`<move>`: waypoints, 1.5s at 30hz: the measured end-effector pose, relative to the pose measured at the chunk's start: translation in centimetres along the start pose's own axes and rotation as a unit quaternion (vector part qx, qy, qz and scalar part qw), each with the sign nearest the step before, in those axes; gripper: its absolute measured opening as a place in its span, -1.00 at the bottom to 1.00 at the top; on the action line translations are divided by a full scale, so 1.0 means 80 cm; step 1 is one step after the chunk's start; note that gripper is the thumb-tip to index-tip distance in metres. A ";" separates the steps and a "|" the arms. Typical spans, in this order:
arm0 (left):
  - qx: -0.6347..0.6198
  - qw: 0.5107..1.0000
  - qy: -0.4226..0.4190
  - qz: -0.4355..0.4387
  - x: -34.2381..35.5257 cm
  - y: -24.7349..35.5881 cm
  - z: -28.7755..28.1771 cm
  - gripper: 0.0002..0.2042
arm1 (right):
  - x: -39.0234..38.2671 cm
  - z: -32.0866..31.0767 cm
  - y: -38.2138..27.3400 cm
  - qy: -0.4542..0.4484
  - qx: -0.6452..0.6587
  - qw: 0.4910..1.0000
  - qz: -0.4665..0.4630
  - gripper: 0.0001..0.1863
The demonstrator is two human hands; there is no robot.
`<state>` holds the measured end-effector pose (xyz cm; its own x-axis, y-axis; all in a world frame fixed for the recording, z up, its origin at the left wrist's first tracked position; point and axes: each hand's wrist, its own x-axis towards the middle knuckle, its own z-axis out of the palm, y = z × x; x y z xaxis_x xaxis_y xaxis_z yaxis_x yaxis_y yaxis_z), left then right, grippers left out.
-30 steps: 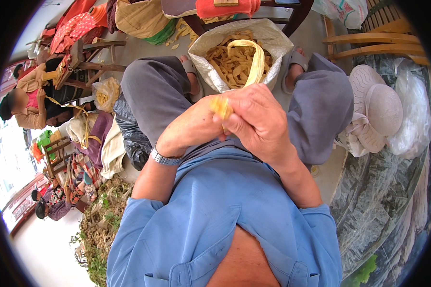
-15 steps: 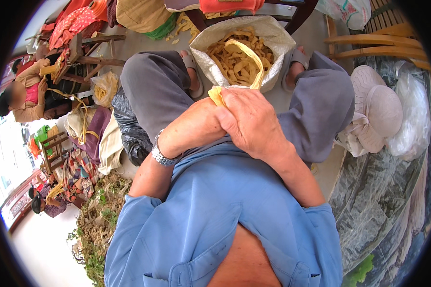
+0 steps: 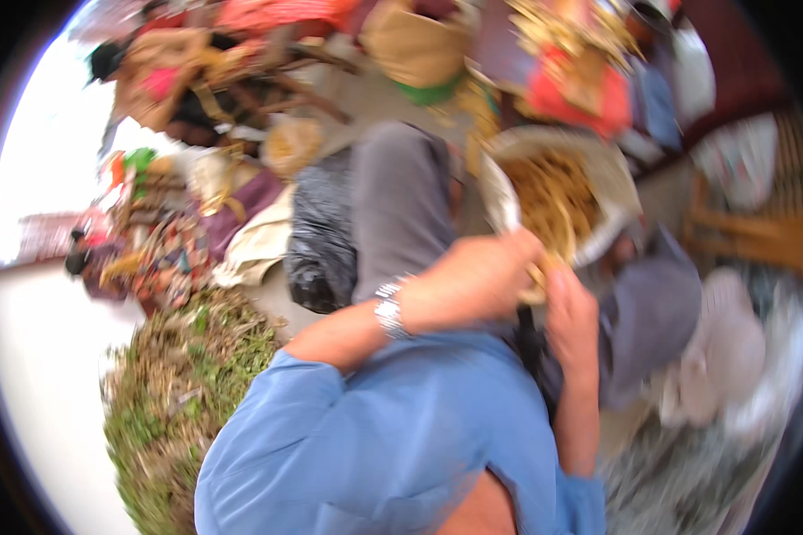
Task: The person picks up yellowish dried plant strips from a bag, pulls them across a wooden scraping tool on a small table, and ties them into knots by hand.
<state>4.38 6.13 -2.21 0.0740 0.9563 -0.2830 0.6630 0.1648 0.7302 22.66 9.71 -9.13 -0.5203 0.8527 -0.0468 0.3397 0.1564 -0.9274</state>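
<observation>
The view is blurred. My left hand [image 3: 486,272], with a watch on that wrist, is closed on a long pale yellow strip [image 3: 558,232] just in front of a white woven sack [image 3: 506,196]. My right hand [image 3: 569,316] is closed at the same strip, close beside the left one. The strip runs from my hands up over the sack, which holds many brown-yellow strips [image 3: 544,183] and stands between my grey-trousered legs.
A black plastic bag [image 3: 317,236] lies beside my left leg, with plant debris [image 3: 187,374] nearer. Other people [image 3: 156,67] sit among wooden furniture at left. Yellow strips on red cloth [image 3: 567,98] are at top; a pale hat [image 3: 714,339] and plastic sheeting [image 3: 678,464] are at right.
The whole view has shifted and turned sideways with blur. My hands have moved forward toward the sack and slightly apart, no longer clasped one over the other.
</observation>
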 end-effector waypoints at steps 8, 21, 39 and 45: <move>-0.021 0.976 -0.007 0.215 -0.010 -0.062 0.031 -0.70 | -0.005 0.017 0.035 -0.180 0.394 0.875 0.218 -0.65; -0.442 0.891 -0.070 -0.073 -0.002 -0.068 0.024 -0.73 | 0.017 0.013 -0.007 -0.003 0.011 1.000 -0.026 -0.77; -0.288 0.946 0.142 0.034 -0.001 -0.042 0.043 -0.79 | 0.004 0.012 0.020 -0.036 0.452 0.881 0.133 -0.78; -0.276 0.956 0.062 0.079 -0.005 -0.031 0.033 -0.81 | 0.000 -0.003 0.008 -0.039 0.428 0.898 0.096 -0.68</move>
<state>4.69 4.72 -5.55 0.0283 0.9954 -0.0916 0.1550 0.0862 0.9842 23.04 9.94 -9.63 -0.5807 0.7805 -0.2317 -0.2808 -0.4591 -0.8428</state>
